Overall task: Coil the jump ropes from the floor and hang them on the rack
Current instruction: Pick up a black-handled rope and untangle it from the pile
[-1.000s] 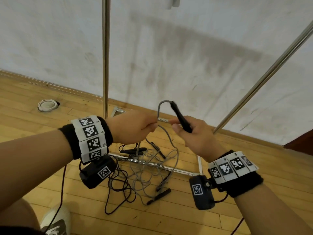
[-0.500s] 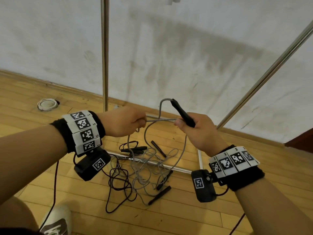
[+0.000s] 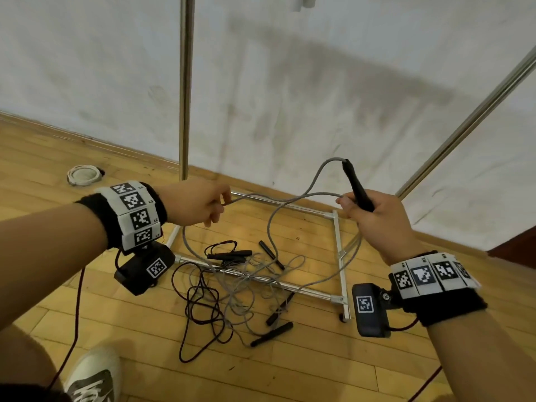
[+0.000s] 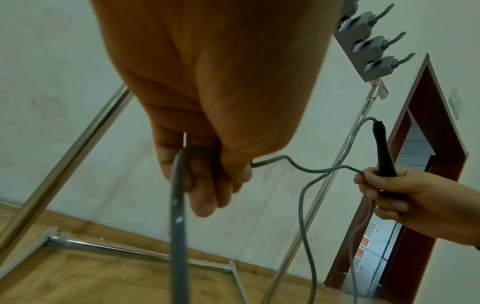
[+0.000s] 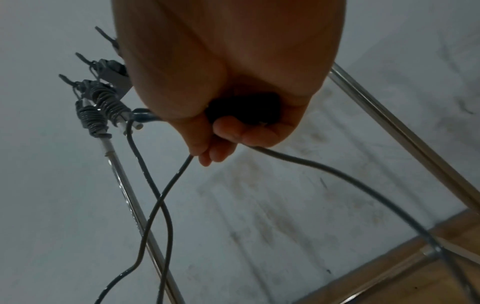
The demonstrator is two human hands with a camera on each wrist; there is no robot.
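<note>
My right hand [image 3: 368,216] grips the black handle [image 3: 356,185] of a grey jump rope [image 3: 290,198] and also pinches a loop of its cord; the grip shows in the left wrist view as right hand [image 4: 389,191] on handle [image 4: 384,152]. My left hand [image 3: 203,203] holds the same grey cord [image 4: 176,205] about a forearm's length to the left, fingers curled round it. The cord hangs from both hands to a tangle of grey and black ropes [image 3: 232,282] on the floor. The right wrist view shows my right hand [image 5: 228,131] round the handle end [image 5: 244,109].
The metal rack's base frame [image 3: 339,256] lies on the wooden floor under the tangle, its uprights [image 3: 185,82] rising at left and right. Hooks [image 4: 374,49] sit on the rack's top; coiled grey ropes [image 5: 101,107] hang on some. My shoe [image 3: 92,375] is at bottom left.
My hands have drawn apart: the left has slid leftward along the grey cord while the right keeps the handle, so a longer span of cord stretches between them.
</note>
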